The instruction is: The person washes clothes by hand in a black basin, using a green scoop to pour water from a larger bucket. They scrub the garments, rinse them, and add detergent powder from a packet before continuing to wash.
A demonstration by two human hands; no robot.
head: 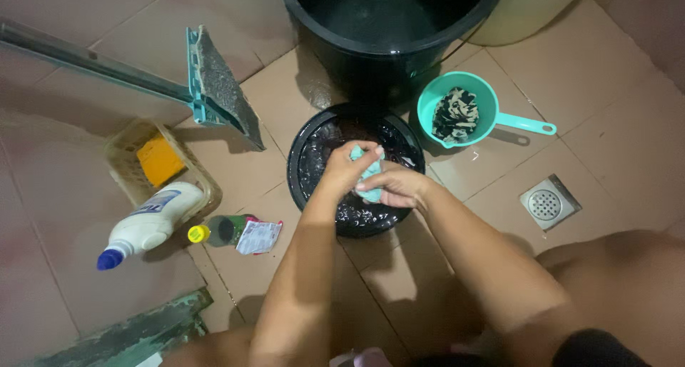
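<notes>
Both my hands grip a small light-teal cloth [368,173] above a round black basin [308,153] of dark water on the tiled floor. My left hand [344,168] clutches the cloth from the left. My right hand [398,187] clutches it from the right, and the two hands press together. Most of the cloth is hidden between my fingers.
A large black bucket [389,24] stands behind the basin. Right of it lies a teal dipper [460,113] holding a dark patterned cloth. A floor drain [548,203] is further right. On the left are a mop head [217,88], a basket with a yellow sponge [160,160], a white bottle [146,224] and a small green bottle [225,231].
</notes>
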